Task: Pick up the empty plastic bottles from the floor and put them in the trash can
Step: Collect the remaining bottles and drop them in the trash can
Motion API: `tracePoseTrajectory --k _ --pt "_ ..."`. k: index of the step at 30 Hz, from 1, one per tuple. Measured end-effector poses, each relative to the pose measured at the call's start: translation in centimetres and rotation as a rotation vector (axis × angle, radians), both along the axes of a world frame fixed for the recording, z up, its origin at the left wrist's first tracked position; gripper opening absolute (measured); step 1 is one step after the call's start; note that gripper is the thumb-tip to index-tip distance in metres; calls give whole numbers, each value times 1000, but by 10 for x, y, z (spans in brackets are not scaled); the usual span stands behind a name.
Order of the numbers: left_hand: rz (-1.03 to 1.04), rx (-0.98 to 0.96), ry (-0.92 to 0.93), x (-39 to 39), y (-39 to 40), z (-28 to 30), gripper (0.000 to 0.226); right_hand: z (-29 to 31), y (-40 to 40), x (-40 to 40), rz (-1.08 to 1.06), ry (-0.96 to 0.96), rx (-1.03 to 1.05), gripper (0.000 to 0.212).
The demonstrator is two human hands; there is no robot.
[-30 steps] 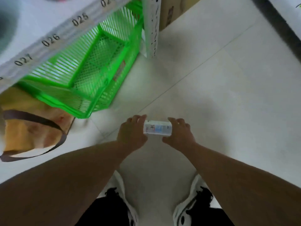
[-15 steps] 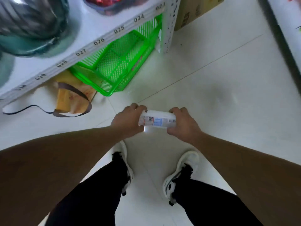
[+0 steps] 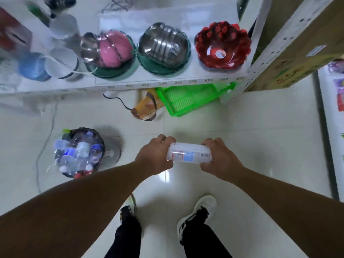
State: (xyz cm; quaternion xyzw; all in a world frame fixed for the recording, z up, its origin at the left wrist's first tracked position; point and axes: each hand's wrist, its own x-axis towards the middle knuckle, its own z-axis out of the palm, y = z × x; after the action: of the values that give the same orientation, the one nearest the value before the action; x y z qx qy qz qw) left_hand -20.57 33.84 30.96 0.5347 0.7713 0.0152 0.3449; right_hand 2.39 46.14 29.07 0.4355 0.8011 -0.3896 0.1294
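A white plastic bottle [image 3: 189, 152] with a printed label lies sideways in the air in front of me, well above the floor. My left hand [image 3: 155, 155] grips its left end and my right hand [image 3: 220, 158] grips its right end. On the floor to the left stands a round dark trash can [image 3: 101, 138], filled to the top with several clear and blue plastic bottles. The can is about an arm's width left of my left hand.
A white shelf [image 3: 167, 81] ahead holds steel bowls, a pink bowl and a red bowl. Under it sit a green mesh crate [image 3: 189, 100], a tan bag [image 3: 146, 108] and a black cable. A cardboard box [image 3: 297, 53] stands at the right. My shoes are below.
I have risen from a crouch, lifting the bottle away from the floor in both hands. The view has swung up and left, bringing the shelf top and the trash can into sight.
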Motion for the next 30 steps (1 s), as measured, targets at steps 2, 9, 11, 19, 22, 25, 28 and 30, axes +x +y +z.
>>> tracePoseTrajectory --k 2,9,11,19,22,25,28,30 --pt "63 12 -33 -17 -23 1 76 8 -10 -21 60 -25 12 68" --pt "206 -7 13 -99 -151 -3 75 0 -100 -131 245 6 2 69" --pt "273 -22 3 -130 -206 -3 75 -7 -142 -169 317 22 -24 69" --pt "522 17 -12 -236 -359 24 81 2 -252 -324 522 58 -14 69" --pt "652 73 -29 -270 -377 25 79 2 -260 -383 540 94 29 74" --pt "823 89 -41 -293 -380 11 77 -7 -260 -430 462 136 37 71" --pt "985 62 -53 -303 -362 -18 79 -27 -252 -460 416 103 54 62" --pt "1104 23 -50 -304 -344 -41 79 -47 -243 -473 430 54 42 62"
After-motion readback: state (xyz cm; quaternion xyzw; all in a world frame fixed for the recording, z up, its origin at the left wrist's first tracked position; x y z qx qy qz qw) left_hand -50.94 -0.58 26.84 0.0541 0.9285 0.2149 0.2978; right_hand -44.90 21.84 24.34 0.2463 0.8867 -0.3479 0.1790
